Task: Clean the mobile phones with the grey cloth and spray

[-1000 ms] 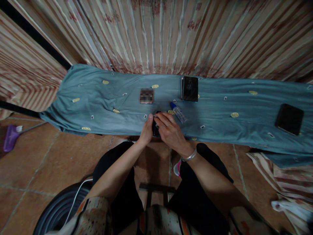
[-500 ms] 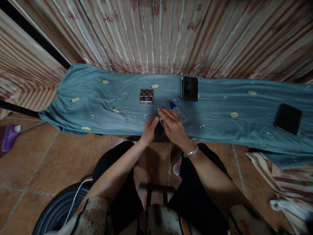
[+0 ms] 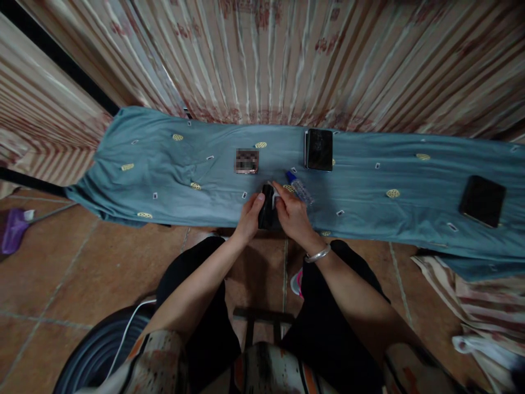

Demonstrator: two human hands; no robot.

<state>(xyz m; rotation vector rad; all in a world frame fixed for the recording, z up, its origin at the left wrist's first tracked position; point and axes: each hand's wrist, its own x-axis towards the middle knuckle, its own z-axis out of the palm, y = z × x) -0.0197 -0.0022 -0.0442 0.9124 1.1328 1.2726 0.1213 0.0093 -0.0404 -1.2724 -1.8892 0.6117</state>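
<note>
Both my hands meet at the near edge of a table under a blue-grey patterned cloth (image 3: 164, 175). My left hand (image 3: 249, 220) grips the left side of a small black phone-like device (image 3: 267, 208) held upright. My right hand (image 3: 292, 214) is closed on its right side, pinching a small pale wipe (image 3: 274, 201) against it. A small clear bottle with a blue cap (image 3: 299, 187) lies just beyond my right hand.
A small square checkered device (image 3: 246, 161) lies past my hands. A black phone (image 3: 319, 149) lies at the back and another dark phone (image 3: 482, 200) at the far right. Striped curtains hang behind. A purple broom head (image 3: 11, 235) is on the tiled floor at left.
My right hand has slid from over the top of the black device to its right side, so more of the device shows between the hands. My left hand keeps its grip.
</note>
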